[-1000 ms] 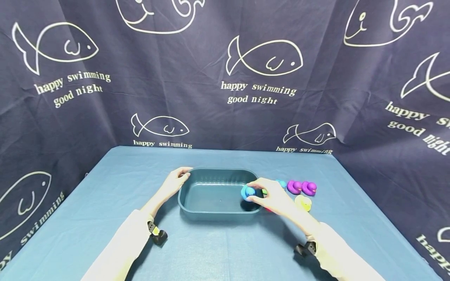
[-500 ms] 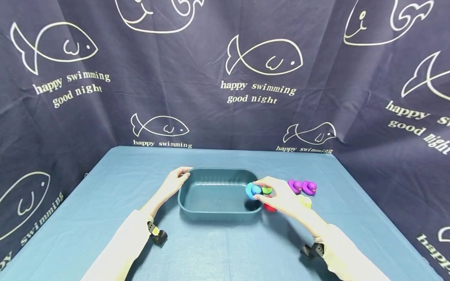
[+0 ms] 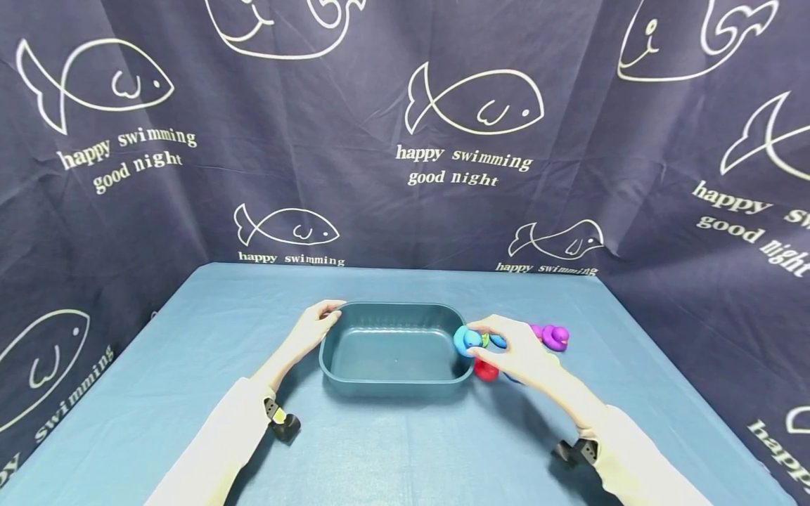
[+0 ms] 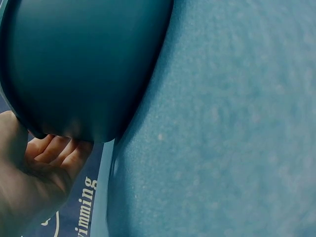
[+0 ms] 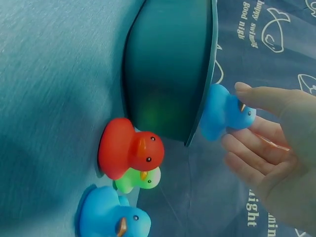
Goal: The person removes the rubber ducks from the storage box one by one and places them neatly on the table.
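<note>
A dark teal rectangular tub (image 3: 395, 384) stands on the table, and my left hand (image 3: 309, 330) grips its left end. In the left wrist view the fingers (image 4: 52, 150) go behind the tub's wall, thumb near the rim. A blue rubber duck (image 3: 467, 341) is pinched between the thumb and fingers of my right hand (image 3: 517, 349), at the tub's right rim. From the right wrist, this duck (image 5: 224, 112) shows level with the rim, its beak by the thumb. Below it a red duck (image 5: 129, 150) and a green duck (image 5: 138, 178) sit beside the tub.
Another blue duck (image 5: 112, 213) rests on the table near the red one. Farther right is a purple duck (image 3: 555, 339), with a second purple one partly behind my right hand. A blue cloth (image 3: 405, 450) covers the table; a dark printed curtain (image 3: 354, 140) hangs around it.
My right hand has moved rightward with the blue duck, from over the tub's inside to its right rim. The red duck has come into fuller view. My left hand has stayed put.
</note>
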Available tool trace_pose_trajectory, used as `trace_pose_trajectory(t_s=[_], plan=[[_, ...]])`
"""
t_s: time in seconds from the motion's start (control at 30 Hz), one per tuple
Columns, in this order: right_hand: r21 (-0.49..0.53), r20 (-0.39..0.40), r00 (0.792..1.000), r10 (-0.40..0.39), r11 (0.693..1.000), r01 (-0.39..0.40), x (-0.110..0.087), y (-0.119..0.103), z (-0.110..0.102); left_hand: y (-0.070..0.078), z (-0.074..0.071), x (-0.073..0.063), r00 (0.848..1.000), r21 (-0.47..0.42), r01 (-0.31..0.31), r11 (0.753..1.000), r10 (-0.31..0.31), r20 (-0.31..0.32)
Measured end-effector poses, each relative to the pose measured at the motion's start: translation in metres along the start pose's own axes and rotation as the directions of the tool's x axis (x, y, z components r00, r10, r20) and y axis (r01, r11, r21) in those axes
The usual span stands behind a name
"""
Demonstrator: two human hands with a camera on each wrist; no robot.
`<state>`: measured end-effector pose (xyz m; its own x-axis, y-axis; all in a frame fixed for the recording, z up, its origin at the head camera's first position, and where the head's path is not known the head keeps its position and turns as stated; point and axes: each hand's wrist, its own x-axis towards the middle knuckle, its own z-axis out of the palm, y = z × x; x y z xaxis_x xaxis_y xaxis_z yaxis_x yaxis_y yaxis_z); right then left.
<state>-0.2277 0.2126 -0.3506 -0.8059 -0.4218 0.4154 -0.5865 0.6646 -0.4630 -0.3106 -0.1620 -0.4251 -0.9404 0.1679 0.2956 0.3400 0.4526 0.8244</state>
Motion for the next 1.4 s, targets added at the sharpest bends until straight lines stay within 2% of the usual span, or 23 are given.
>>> trace_pose_trajectory(t_s=[0.13,0.4,0.53,0.77,1.07,1.27,1.3,1.4], plan=[[-0.004,-0.022,1.0,-0.019,1.0,0.019,-0.002,0.003,-0.002,0.002,0.0,-0.001,1.0,0.014,-0.011,1.0,0.011,-0.004],[-0.006,-0.042,0.996,-0.076,0.997,0.076,-0.007,0.011,-0.006,0.038,-0.005,-0.013,1.0,0.013,-0.016,1.0,0.016,0.004],[-0.016,-0.056,0.993,-0.105,0.994,0.105,-0.01,0.016,-0.008,0.044,-0.006,-0.015,1.0,0.019,-0.008,1.0,0.008,0.002],[-0.094,-0.086,0.983,-0.162,0.984,0.153,-0.016,0.026,-0.01,0.044,-0.006,-0.015,1.0,0.004,0.0,1.0,0.0,0.011],[-0.113,-0.084,0.989,-0.12,0.987,0.111,-0.027,0.033,-0.013,0.043,-0.006,-0.016,1.0,0.016,-0.008,1.0,0.007,0.014],[-0.179,-0.125,0.983,-0.134,0.978,0.11,-0.033,0.039,-0.014,0.043,-0.006,-0.016,1.0,0.01,-0.011,1.0,0.011,0.012],[-0.185,-0.13,0.982,-0.139,0.976,0.113,-0.034,0.04,-0.014,0.042,-0.006,-0.015,1.0,0.008,-0.005,1.0,0.005,0.013],[-0.19,-0.13,0.982,-0.14,0.975,0.114,-0.037,0.045,-0.016,0.023,-0.003,-0.008,1.0,0.003,-0.008,1.0,0.008,0.009]])
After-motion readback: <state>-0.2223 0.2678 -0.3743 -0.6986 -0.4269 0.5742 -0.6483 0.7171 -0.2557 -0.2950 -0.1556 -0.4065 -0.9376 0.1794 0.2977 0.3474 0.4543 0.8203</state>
